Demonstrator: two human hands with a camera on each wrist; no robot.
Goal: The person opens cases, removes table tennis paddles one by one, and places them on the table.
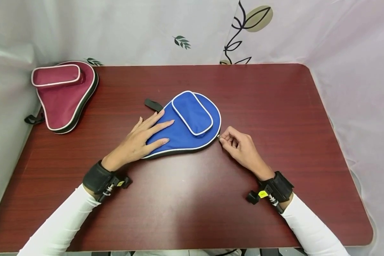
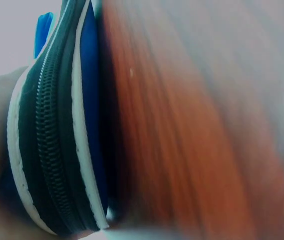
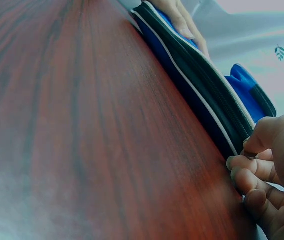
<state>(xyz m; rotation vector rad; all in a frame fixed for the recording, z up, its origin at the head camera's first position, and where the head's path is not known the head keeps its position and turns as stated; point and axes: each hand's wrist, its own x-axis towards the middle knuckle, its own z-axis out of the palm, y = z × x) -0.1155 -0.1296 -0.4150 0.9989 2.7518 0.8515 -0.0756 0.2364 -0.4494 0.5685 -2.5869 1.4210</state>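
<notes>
A blue table-tennis paddle case (image 1: 179,137) with white piping and a raised pocket lies on the table. Spread flat across its narrow end, my left hand (image 1: 140,137) rests on the fabric. At the lower right of the rounded end, my right hand (image 1: 240,145) pinches the small metal zipper pull (image 1: 219,136) between thumb and forefinger. The black side band with its zipper teeth (image 2: 49,135) fills the left part of the left wrist view, and the teeth there are meshed. In the right wrist view, curled fingers (image 3: 254,167) hide most of the pull.
A dark red paddle case (image 1: 62,96) with a pocket and black strap lies at the table's far left corner. The blue case's black strap (image 1: 153,105) sticks out past my left fingertips. Behind the reddish-brown wooden table (image 1: 275,96) hangs a pale curtain (image 1: 131,32) with leaf prints.
</notes>
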